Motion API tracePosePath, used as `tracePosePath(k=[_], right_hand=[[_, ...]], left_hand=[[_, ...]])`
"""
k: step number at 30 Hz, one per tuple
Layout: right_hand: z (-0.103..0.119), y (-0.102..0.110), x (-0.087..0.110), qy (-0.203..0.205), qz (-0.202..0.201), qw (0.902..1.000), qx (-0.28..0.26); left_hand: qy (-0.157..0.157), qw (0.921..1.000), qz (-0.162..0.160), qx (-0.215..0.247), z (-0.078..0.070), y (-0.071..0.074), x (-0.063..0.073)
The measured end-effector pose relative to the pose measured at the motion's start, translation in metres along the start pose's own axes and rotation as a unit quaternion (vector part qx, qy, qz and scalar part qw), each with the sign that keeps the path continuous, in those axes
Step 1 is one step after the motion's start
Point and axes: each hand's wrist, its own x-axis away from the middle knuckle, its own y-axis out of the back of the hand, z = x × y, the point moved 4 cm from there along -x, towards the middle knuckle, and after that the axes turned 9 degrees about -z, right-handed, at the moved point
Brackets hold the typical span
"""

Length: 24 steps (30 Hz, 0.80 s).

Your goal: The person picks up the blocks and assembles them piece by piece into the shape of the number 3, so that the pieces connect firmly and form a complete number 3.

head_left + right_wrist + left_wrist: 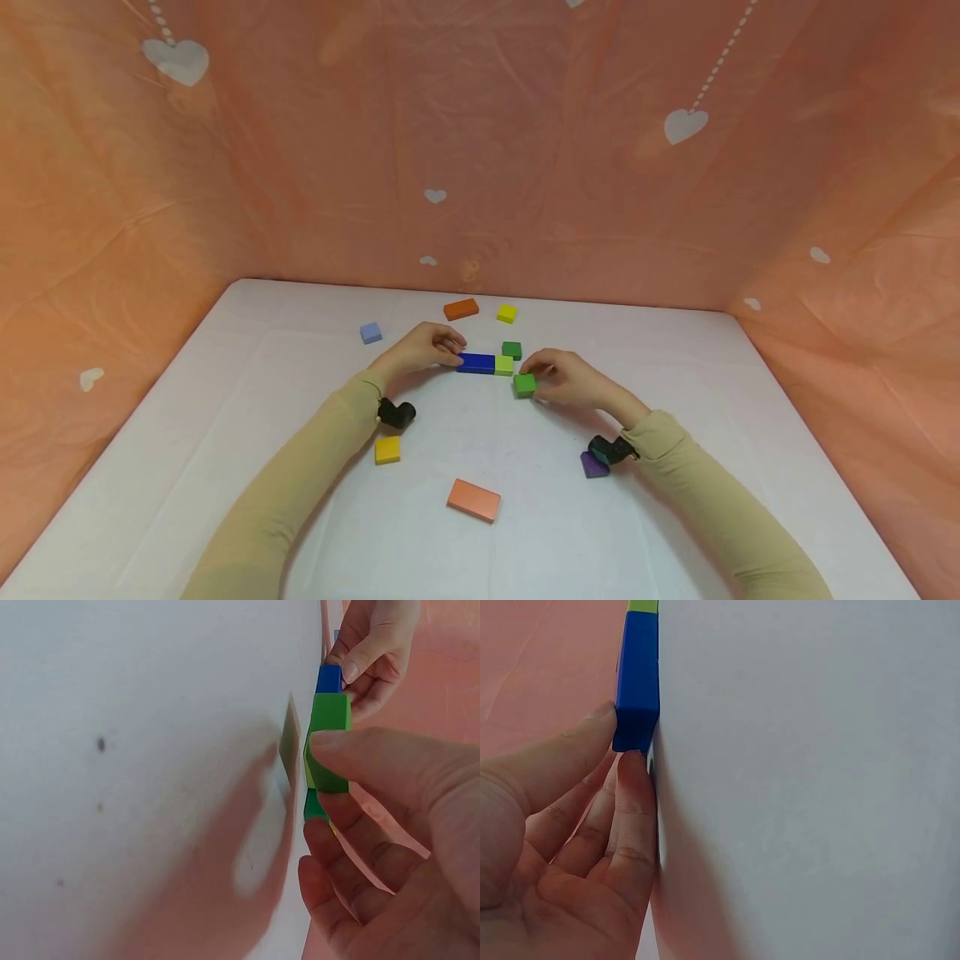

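A long blue block (476, 363) lies flat on the table, its right end against a lime-green block (504, 366). My left hand (426, 347) holds the blue block's left end between thumb and fingertips, as the left wrist view shows. Between thumb and fingers my right hand (573, 379) pinches a bright green block (330, 742). That block is just above the table, in front and to the right of the lime-green one, with a shadow beside it in the right wrist view. A dark green block (512, 350) sits directly behind the lime-green block.
Toward the back lie an orange-red block (461, 309), a yellow block (507, 313) and a pale blue block (371, 332). Nearer are a golden-yellow block (387, 450), a salmon block (474, 500) and a purple block (595, 465) partly under the right wrist camera.
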Motion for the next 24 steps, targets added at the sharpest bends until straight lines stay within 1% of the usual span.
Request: tracePosePath(k=[9,16,24], right_hand=[[-0.0003,-0.0052,-0.0038,-0.003,0.011,0.9999,0.009],[0.0007,-0.0069,-0.0049,-0.015,0.025,0.9992,0.028],[0.0041,-0.007,-0.0063,-0.018,0.031,0.9988,0.032]], left_hand=[[0.01,0.9999,-0.005,0.003,-0.0002,-0.0015,-0.0007],[0.001,1.0,-0.005,-0.003,-0.0007,-0.0021,-0.0011],[-0.001,1.0,-0.005,-0.005,-0.0016,-0.0016,-0.001]])
